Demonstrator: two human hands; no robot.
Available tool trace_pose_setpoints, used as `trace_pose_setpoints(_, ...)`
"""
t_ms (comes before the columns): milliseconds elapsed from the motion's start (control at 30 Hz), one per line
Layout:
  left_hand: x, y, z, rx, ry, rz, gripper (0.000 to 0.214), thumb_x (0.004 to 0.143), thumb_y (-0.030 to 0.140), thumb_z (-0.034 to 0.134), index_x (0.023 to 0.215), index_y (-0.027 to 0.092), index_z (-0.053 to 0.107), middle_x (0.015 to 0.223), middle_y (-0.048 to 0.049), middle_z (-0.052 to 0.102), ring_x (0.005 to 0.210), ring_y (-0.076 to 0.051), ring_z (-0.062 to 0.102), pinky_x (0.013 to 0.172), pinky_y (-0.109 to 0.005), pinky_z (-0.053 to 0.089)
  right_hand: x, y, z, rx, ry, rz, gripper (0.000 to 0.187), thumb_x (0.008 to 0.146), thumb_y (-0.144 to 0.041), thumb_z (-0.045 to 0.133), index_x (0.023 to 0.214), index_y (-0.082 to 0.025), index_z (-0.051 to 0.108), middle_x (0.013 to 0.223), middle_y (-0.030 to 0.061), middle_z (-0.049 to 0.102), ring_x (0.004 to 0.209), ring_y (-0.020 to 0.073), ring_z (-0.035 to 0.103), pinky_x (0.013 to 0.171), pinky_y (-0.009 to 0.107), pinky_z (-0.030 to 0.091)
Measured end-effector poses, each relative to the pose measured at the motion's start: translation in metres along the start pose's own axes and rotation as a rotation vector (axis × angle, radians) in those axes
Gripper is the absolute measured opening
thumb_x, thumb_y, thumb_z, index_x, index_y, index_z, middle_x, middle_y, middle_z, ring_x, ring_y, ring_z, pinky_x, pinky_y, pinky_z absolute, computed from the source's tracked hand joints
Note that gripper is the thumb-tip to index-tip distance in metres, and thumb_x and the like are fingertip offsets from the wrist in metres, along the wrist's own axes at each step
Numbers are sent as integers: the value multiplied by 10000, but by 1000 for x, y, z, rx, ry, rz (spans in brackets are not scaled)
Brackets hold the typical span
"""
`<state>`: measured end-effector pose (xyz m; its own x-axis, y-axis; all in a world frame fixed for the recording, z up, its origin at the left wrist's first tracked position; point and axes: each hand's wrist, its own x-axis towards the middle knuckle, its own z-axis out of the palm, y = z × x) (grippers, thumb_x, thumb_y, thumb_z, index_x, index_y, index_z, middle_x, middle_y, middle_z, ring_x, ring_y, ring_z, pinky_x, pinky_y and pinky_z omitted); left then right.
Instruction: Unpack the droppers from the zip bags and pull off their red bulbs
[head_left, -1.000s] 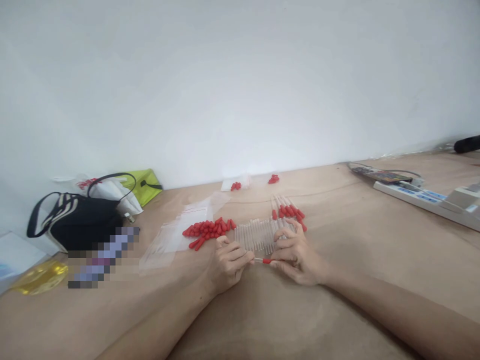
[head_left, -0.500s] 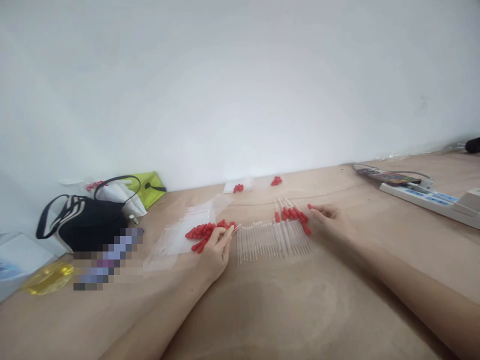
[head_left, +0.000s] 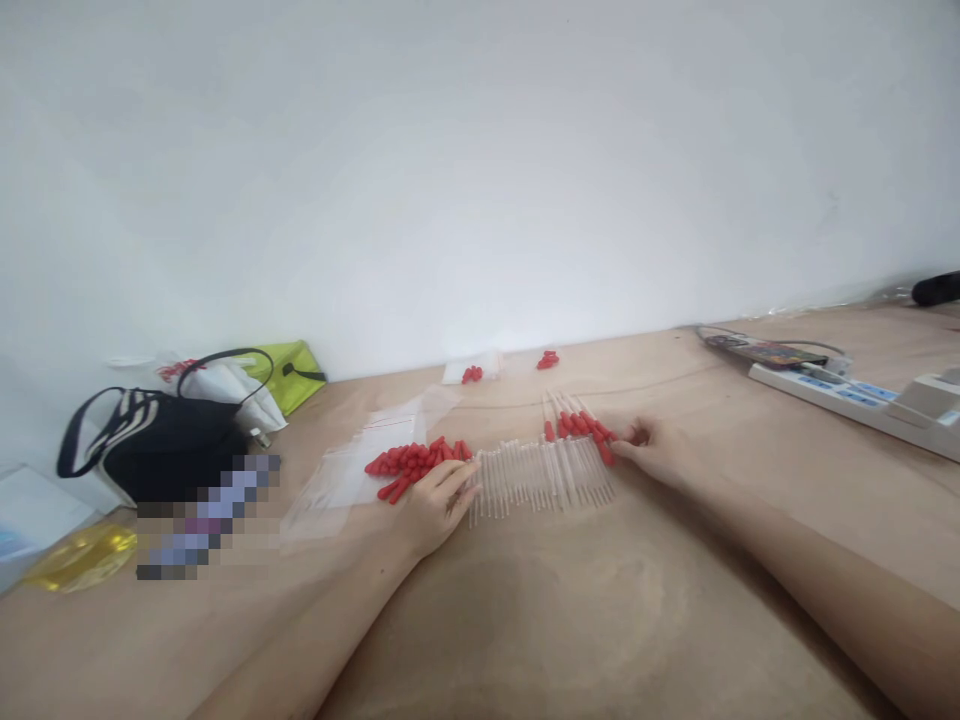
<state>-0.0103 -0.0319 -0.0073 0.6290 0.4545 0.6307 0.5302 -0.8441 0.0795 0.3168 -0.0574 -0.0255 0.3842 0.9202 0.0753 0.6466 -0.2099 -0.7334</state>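
My left hand (head_left: 439, 507) is at the left end of a row of clear, thin glass dropper tubes (head_left: 540, 475), thumb and fingers pinched at the leftmost tube. Just behind that hand lies a heap of red rubber bulbs (head_left: 409, 460), partly on clear plastic bags. My right hand (head_left: 651, 452) has its thumb and fingertips closed at a red bulb, at the right end of several droppers (head_left: 577, 423) whose tubes point away toward the wall. The fingers partly hide what each hand grips.
Two small groups of red bulbs (head_left: 472, 374) lie near the wall. Flat clear bags (head_left: 330, 490) are on the left, beside a black bag (head_left: 172, 450) and a green pouch (head_left: 296, 380). A white power strip (head_left: 855, 400) with a phone (head_left: 780, 353) sits at right.
My left hand has come down to the tube row's left end. My right hand has lowered slightly toward the front bulbs of the droppers. The view has shifted a little.
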Motion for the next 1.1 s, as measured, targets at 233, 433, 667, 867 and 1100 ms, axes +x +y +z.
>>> trace_pose_setpoints(233,-2,5,-13,-149,-157,-21,487,690,427,630,1085,157,538,1023,-103,553,889,-181,554,723,-283,509,-6,-4,-3,-34,-2,-66,218,647,-407,556,579,-200,553,576,-8,595,532,129,532,465,221,324)
trace_pose_setpoints(433,-1,4,-21,-125,-251,-11,567,636,480,655,1119,207,534,1059,-110,534,981,-244,499,835,-407,434,-8,-9,-8,-68,1,-47,303,722,-443,473,599,-198,602,566,-1,605,553,142,551,485,225,344)
trace_pose_setpoints(667,0,4,-21,-77,-261,-21,526,658,486,638,1104,225,539,1072,-95,531,998,-240,486,861,-417,398,9,-31,0,-106,67,-75,299,713,-465,497,766,-226,668,707,22,662,655,164,585,554,239,371)
trace_pose_setpoints(867,-2,1,-20,-50,-237,-37,464,692,447,626,1095,232,543,1047,-80,542,981,-223,493,848,-395,394,22,-48,7,-142,22,-39,246,715,-372,500,713,-204,679,652,37,658,628,159,589,535,233,371)
trace_pose_setpoints(1100,-4,-3,-18,-19,-210,-46,527,665,513,617,1105,234,538,1035,-75,549,972,-226,488,852,-389,372,21,-52,13,-141,-6,29,290,715,-352,490,523,-177,618,386,30,540,431,137,519,456,230,345)
